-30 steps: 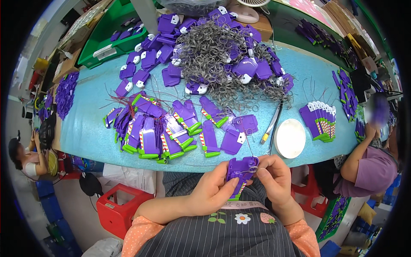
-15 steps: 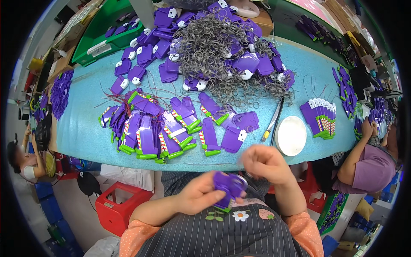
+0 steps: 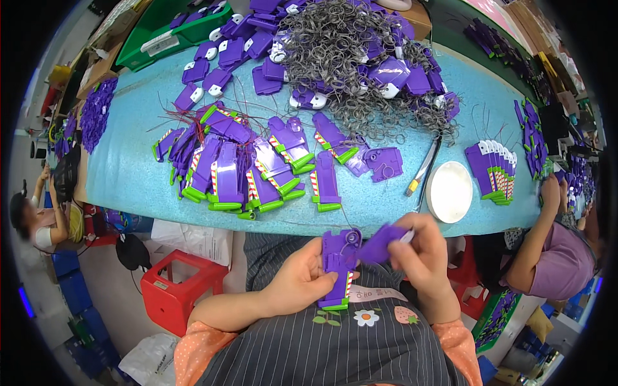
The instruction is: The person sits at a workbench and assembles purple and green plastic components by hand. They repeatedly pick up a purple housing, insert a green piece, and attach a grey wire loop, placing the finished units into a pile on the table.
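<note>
Gap between left hand (image 3: 299,273) and right hand (image 3: 423,252) is filled by two purple pieces (image 3: 335,248); bare blue tabletop (image 3: 380,211) ahead is the way through, striped pieces (image 3: 224,172) on its left, white bowl (image 3: 449,193) plus slanted cutter (image 3: 423,171) on its right; bowl to fanned pieces (image 3: 492,170) is tight; ring heap (image 3: 335,51) blocks far middle; left of striped pieces, wide bare stretch up to green bin (image 3: 132,56)

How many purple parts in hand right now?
2: a green-ended part in the left hand, and a motion-blurred purple piece in the right hand. Fingers may hide more.
</note>
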A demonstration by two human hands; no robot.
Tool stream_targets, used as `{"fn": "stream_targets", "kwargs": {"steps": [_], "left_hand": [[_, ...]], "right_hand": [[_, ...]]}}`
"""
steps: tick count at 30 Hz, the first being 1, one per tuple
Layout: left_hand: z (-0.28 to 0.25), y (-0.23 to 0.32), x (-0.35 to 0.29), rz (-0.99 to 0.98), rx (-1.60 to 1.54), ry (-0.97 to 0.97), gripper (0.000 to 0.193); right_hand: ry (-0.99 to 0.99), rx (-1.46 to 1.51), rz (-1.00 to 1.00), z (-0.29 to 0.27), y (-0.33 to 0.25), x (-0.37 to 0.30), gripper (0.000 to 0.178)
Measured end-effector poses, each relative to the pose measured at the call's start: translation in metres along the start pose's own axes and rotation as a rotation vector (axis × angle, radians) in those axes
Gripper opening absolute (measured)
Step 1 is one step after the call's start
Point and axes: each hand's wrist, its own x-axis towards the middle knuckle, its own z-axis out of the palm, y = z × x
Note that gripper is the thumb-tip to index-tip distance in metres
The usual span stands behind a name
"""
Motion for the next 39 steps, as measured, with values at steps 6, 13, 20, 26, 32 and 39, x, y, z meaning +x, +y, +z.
{"fn": "stream_targets", "kwargs": {"steps": [6,13,20,26,32,39], "left_hand": [[0.002,0.003,0.007,-0.02,0.094,-0.086,0.051],[0.001,0.011,0.012,-0.029,0.211,-0.12,0.048],[0.015,0.012,0.013,0.357,0.608,0.122,0.021],[0.017,0.015,0.009,0.418,0.591,0.027,0.018],[0.014,0.007,0.001,0.488,0.651,-0.005,0.018],[-0.005,0.017,0.007,0.318,0.668,-0.174,0.023]], "right_hand": [[-0.183,0.006,-0.016,0.012,0.009,0.013,0.028],[-0.132,-0.06,0.067,0.02,0.009,0.02,0.027],[0.038,-0.1,-0.058,0.02,0.01,0.012,0.044],[0.085,0.408,0.018,0.027,0.027,0.01,0.039],[-0.048,0.597,0.086,0.035,0.02,0.005,0.023],[0.004,0.113,-0.107,0.036,0.012,0.004,0.025]]}}
